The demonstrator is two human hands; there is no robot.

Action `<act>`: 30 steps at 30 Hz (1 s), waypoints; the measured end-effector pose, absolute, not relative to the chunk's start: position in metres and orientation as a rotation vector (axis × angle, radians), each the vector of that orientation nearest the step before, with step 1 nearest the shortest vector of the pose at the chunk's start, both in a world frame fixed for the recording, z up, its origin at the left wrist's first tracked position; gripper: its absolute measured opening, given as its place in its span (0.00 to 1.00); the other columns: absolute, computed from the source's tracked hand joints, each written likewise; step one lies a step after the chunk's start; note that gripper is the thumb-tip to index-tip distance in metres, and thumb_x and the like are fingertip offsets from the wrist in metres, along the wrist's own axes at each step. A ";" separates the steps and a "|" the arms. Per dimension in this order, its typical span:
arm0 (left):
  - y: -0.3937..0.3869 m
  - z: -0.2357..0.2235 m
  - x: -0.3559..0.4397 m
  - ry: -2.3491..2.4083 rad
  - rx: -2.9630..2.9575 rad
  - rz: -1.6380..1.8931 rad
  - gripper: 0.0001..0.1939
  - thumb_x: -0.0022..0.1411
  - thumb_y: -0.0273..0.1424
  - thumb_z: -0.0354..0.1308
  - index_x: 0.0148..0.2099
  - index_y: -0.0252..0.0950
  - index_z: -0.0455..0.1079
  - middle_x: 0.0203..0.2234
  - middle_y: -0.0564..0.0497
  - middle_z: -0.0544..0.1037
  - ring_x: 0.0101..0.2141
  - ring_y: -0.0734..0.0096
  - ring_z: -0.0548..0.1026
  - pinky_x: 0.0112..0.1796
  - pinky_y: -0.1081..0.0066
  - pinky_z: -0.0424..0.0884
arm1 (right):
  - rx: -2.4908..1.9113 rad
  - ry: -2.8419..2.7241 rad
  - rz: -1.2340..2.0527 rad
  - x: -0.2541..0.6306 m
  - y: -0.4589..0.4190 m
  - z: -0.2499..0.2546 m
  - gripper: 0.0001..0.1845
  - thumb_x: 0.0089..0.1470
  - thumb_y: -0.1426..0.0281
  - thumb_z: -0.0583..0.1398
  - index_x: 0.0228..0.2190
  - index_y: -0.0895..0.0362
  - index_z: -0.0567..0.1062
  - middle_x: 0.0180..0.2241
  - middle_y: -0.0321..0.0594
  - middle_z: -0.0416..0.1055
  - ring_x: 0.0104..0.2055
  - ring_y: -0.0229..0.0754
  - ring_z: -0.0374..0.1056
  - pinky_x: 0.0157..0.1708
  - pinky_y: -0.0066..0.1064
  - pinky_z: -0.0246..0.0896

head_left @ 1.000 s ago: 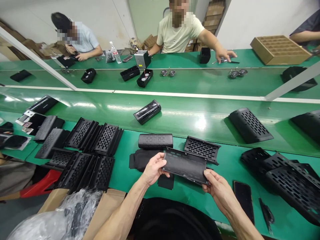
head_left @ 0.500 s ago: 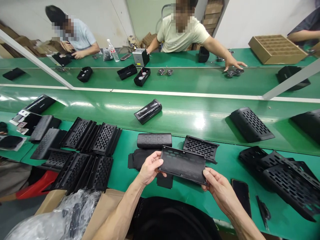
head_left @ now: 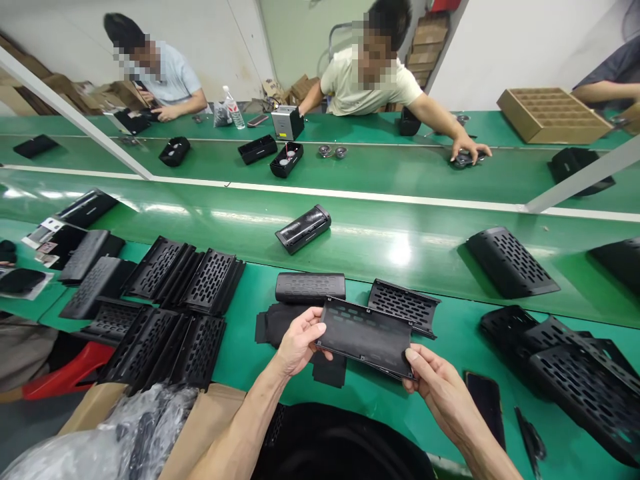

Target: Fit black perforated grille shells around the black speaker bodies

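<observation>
I hold a black curved plastic panel (head_left: 367, 337) over the green bench (head_left: 445, 333), its hollow inner side toward me. My left hand (head_left: 299, 341) grips its left end, fingers closed round the edge. My right hand (head_left: 434, 381) pinches its lower right corner. Just behind the panel lie a perforated black grille (head_left: 404, 305) and a finished black speaker body (head_left: 310, 287). Black fabric pieces (head_left: 280, 325) lie under my left hand.
Stacks of perforated grilles (head_left: 175, 303) fill the bench on the left, more grilles (head_left: 565, 360) on the right. A phone (head_left: 485, 407) lies by my right wrist. A speaker (head_left: 303, 229) and a grille (head_left: 510, 261) sit on the conveyor. Two people work opposite; one reaches toward small round parts (head_left: 467, 157).
The panel stays in both my hands, barely shifted. The view has tilted slightly. The person opposite has moved a hand rightward onto the small round parts.
</observation>
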State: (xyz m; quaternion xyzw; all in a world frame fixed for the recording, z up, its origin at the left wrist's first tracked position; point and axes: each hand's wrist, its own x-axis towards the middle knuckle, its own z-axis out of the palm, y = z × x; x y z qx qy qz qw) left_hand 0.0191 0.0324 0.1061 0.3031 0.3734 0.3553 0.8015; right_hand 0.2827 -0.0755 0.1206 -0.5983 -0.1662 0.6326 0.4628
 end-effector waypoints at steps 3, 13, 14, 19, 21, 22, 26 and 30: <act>0.032 0.103 0.019 0.794 0.631 0.774 0.16 0.63 0.37 0.68 0.48 0.33 0.73 0.32 0.51 0.77 0.25 0.73 0.76 0.23 0.70 0.81 | -1.475 -0.382 1.550 0.282 -0.075 0.120 0.23 0.56 0.48 0.70 0.28 0.55 0.75 0.24 0.32 0.59 0.25 0.37 0.58 0.25 0.30 0.56; 0.034 0.102 0.019 0.812 0.616 0.807 0.18 0.61 0.38 0.68 0.48 0.31 0.74 0.29 0.50 0.77 0.23 0.73 0.76 0.21 0.70 0.80 | -1.541 -0.398 1.545 0.280 -0.074 0.113 0.25 0.51 0.48 0.71 0.27 0.56 0.74 0.23 0.31 0.60 0.25 0.37 0.57 0.26 0.29 0.56; 0.034 0.102 0.018 0.814 0.613 0.813 0.18 0.61 0.38 0.68 0.48 0.31 0.74 0.29 0.50 0.77 0.23 0.73 0.76 0.21 0.70 0.80 | -1.549 -0.386 1.539 0.279 -0.073 0.113 0.25 0.50 0.47 0.72 0.27 0.56 0.74 0.23 0.31 0.59 0.25 0.37 0.57 0.26 0.29 0.56; 0.037 0.101 0.016 0.805 0.600 0.833 0.18 0.60 0.37 0.69 0.47 0.31 0.75 0.29 0.50 0.78 0.22 0.73 0.76 0.21 0.71 0.79 | -1.545 -0.370 1.563 0.280 -0.071 0.108 0.26 0.46 0.48 0.75 0.27 0.56 0.76 0.23 0.31 0.61 0.25 0.37 0.58 0.25 0.29 0.57; 0.038 0.100 0.014 0.798 0.587 0.851 0.18 0.60 0.37 0.70 0.47 0.31 0.75 0.29 0.50 0.78 0.22 0.73 0.75 0.20 0.71 0.79 | -1.495 -0.369 1.591 0.281 -0.069 0.106 0.25 0.46 0.50 0.75 0.25 0.56 0.74 0.23 0.32 0.61 0.25 0.37 0.58 0.25 0.29 0.57; 0.039 0.100 0.014 0.789 0.579 0.861 0.17 0.61 0.38 0.69 0.47 0.31 0.75 0.28 0.51 0.78 0.22 0.73 0.75 0.20 0.71 0.78 | -1.461 -0.363 1.601 0.281 -0.067 0.105 0.25 0.46 0.51 0.75 0.24 0.56 0.73 0.23 0.32 0.61 0.25 0.37 0.58 0.25 0.29 0.57; 0.037 0.099 0.016 0.639 0.532 0.949 0.30 0.65 0.54 0.63 0.55 0.33 0.75 0.32 0.47 0.80 0.28 0.66 0.80 0.29 0.65 0.81 | -1.338 -0.318 1.603 0.270 -0.057 0.112 0.22 0.52 0.51 0.72 0.29 0.57 0.77 0.24 0.33 0.63 0.25 0.36 0.56 0.26 0.29 0.58; 0.030 0.100 0.030 0.425 0.575 0.986 0.45 0.49 0.56 0.74 0.65 0.44 0.69 0.55 0.42 0.79 0.52 0.50 0.79 0.54 0.53 0.75 | -1.275 -0.279 1.593 0.245 -0.043 0.116 0.23 0.52 0.50 0.72 0.30 0.57 0.78 0.22 0.34 0.64 0.24 0.35 0.56 0.26 0.28 0.57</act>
